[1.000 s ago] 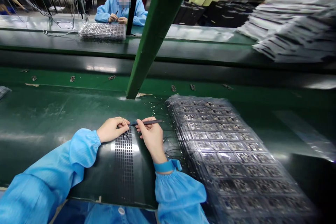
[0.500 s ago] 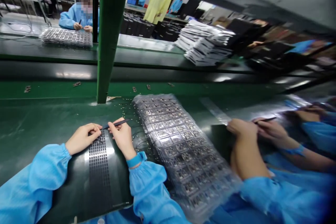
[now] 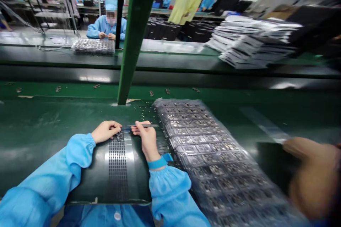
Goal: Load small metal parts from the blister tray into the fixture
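Green workbench [image 3: 39, 120] stretches left to right, with a green post [image 3: 134, 42] rising at its far side. The left hand [image 3: 105, 132] rests, fingers curled, at the far end of a black board [image 3: 90, 181] with a strip of tiny holes [image 3: 118, 170]; the right hand [image 3: 146, 138] pinches tweezers [image 3: 144, 125] just beside it. A plastic-wrapped stack of trays [image 3: 213, 149] lies right, and a co-worker's blurred hand [image 3: 311, 173] shows further right.

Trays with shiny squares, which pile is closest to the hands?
The long clear plastic pile right beside the right hand. The other pile sits far away, across the green bench, in front of a person in blue.
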The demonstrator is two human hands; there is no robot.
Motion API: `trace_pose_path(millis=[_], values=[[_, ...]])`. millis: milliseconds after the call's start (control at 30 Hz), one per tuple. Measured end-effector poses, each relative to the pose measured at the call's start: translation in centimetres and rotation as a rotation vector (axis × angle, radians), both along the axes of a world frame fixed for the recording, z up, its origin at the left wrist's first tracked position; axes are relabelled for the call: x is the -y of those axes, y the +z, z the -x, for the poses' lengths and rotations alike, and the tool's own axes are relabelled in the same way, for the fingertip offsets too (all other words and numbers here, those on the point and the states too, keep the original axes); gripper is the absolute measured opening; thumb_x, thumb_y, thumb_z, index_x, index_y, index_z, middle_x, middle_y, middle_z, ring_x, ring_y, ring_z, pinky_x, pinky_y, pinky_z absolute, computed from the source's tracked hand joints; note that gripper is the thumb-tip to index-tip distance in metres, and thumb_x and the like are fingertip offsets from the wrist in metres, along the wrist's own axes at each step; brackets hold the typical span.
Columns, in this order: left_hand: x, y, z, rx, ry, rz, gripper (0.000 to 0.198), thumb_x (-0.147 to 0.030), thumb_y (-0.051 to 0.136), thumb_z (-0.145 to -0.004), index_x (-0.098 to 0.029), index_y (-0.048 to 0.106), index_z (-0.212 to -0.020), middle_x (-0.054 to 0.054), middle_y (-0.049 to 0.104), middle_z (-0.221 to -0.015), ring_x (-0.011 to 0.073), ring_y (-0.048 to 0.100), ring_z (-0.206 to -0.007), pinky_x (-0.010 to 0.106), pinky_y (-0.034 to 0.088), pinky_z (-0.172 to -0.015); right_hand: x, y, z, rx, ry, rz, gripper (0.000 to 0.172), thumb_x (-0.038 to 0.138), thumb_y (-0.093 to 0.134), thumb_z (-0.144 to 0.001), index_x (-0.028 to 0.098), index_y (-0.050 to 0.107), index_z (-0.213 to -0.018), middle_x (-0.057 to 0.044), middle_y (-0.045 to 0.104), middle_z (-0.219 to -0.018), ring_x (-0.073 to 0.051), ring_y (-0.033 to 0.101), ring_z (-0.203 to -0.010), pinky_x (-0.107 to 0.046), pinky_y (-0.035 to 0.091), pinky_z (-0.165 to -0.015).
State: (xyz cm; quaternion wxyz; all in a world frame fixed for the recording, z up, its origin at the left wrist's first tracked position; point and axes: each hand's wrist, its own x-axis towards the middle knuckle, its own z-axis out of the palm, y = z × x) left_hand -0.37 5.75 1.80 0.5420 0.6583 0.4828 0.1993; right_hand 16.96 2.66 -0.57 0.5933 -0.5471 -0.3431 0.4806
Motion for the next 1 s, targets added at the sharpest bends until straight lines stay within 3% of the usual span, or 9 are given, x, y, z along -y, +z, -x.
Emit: trace_pose_path(millis=[100, 233, 433, 1000], values=[[1.3, 0.6, 0.3, 0.046, 0.006, 0.088, 0.024, -0.036, 0.056, -0.077, -0.012, 0.055, -0.074, 0.009, 0.065, -0.093, 0.0090, 0.057, -0.062, 0.019, 0.047, -0.050, 2.1, 0.5, -0.3, -0.056, 0.017, 0.010, 0.037, 0.048, 0.073, -0.065, 0.017, 0.053, -0.070, -0.002, 0.067, -0.059, -0.013, 0.064, -0.050, -0.020, 0.050, -0.047], [4.2, 0.9, 0.9, 0.068, -0.066, 0.236, 0.026, -0.039, 0.059, -0.076, -0.014, 0.054, -0.078, -0.001, 0.057, -0.061, 0.0121, 0.060, -0.059, 0.018, 0.044, -0.046, 6.0, 0.8, -0.3, -0.086, 0.045, 0.040, 0.036, 0.046, 0.076, -0.064, 0.017, 0.055, -0.069, -0.002, 0.068, -0.059, -0.013, 0.063, -0.051, -0.021, 0.051, -0.049], [6.2, 0.5, 0.8, 0.023, -0.119, 0.287, 0.029, -0.042, 0.060, -0.074, -0.015, 0.053, -0.076, -0.002, 0.057, -0.061, 0.0126, 0.061, -0.057, 0.018, 0.042, -0.045, 9.1, 0.1, 0.4, 0.014, 0.045, 0.054, 0.037, 0.049, 0.075, -0.067, 0.018, 0.055, -0.068, -0.002, 0.067, -0.057, -0.017, 0.065, -0.053, -0.027, 0.053, -0.052], [6.3, 0.3, 0.7, -0.056, -0.144, 0.218, 0.020, -0.034, 0.054, -0.080, -0.015, 0.056, -0.076, -0.003, 0.057, -0.056, 0.0126, 0.062, -0.055, 0.017, 0.044, -0.045, 9.4, 0.0, 1.0, 0.108, 0.096, 0.081, 0.036, 0.049, 0.075, -0.067, 0.020, 0.053, -0.070, 0.000, 0.065, -0.059, -0.020, 0.067, -0.059, -0.031, 0.056, -0.059]])
